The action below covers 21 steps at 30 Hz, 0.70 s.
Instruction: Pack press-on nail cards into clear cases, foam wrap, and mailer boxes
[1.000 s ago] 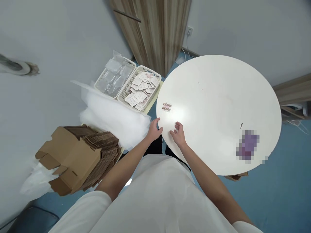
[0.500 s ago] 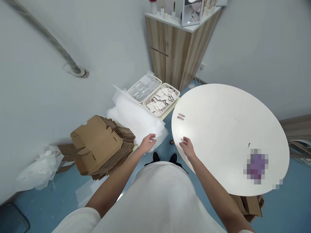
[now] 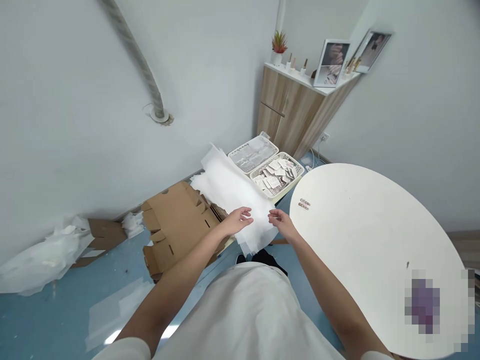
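My left hand (image 3: 237, 221) is over the near part of a stack of thin white foam sheets (image 3: 232, 185), its fingers curved and apart with nothing in them. Facing it, my right hand (image 3: 282, 223) is beside the sheets' right edge, near the round white table (image 3: 356, 230). Its fingers are loosely bent and hold nothing. Whether either hand touches the sheets I cannot tell. Left of the sheets lies a pile of flattened brown cardboard boxes (image 3: 183, 215). A small set of press-on nails (image 3: 304, 204) rests at the table's left side.
Behind the sheets stand a white basket of small cards (image 3: 298, 172) and a basket of clear plastic packets (image 3: 250, 154). A wood-grain cabinet (image 3: 288, 110) fills the corner. White plastic bags (image 3: 45, 260) lie on the blue floor at left. A pixelated purple patch covers part of the table.
The view has turned left, so the table and cabinet sit farther right and lower. My hands have come closer together, and my right hand has left its place over the table edge.
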Each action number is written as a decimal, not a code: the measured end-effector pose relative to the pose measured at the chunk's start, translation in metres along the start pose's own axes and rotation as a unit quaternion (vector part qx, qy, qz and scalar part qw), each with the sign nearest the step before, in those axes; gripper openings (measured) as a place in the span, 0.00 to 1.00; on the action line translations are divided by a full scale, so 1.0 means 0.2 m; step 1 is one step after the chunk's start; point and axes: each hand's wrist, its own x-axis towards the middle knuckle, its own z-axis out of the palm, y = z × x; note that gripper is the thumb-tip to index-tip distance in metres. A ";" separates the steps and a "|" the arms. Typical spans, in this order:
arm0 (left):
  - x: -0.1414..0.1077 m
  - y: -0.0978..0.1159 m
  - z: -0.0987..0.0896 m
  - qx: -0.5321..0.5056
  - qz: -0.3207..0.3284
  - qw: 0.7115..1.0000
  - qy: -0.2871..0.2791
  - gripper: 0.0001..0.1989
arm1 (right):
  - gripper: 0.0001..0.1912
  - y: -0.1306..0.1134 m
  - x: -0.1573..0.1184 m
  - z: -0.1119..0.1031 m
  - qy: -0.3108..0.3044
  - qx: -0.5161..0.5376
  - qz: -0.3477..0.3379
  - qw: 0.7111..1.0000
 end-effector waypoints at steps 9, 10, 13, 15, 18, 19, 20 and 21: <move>0.27 0.05 -0.21 -0.024 -0.017 0.999 0.017 0.28 | 0.19 -0.14 0.42 -0.07 -0.017 -0.065 -0.025 0.997; 0.31 0.05 -0.23 -0.025 -0.025 0.999 0.015 0.28 | 0.19 -0.16 0.49 -0.09 -0.018 -0.073 -0.032 0.997; 0.45 0.06 -0.31 -0.022 -0.065 0.998 0.015 0.28 | 0.18 -0.21 0.72 -0.13 -0.015 -0.104 -0.050 0.993; 0.56 0.08 -0.36 -0.021 -0.091 0.995 0.028 0.28 | 0.17 -0.25 0.88 -0.15 -0.007 -0.132 -0.059 0.989; 0.76 0.10 -0.41 -0.016 -0.107 0.993 0.054 0.25 | 0.18 -0.30 1.10 -0.15 -0.003 -0.165 -0.072 0.984; 0.83 0.10 -0.42 -0.013 -0.107 0.992 0.060 0.25 | 0.19 -0.30 1.16 -0.15 -0.006 -0.166 -0.078 0.983; 0.91 0.10 -0.44 -0.011 -0.101 0.992 0.072 0.24 | 0.19 -0.31 1.23 -0.14 -0.006 -0.169 -0.083 0.982; 0.98 0.10 -0.45 -0.011 -0.094 0.991 0.093 0.23 | 0.19 -0.31 1.28 -0.13 -0.001 -0.178 -0.088 0.980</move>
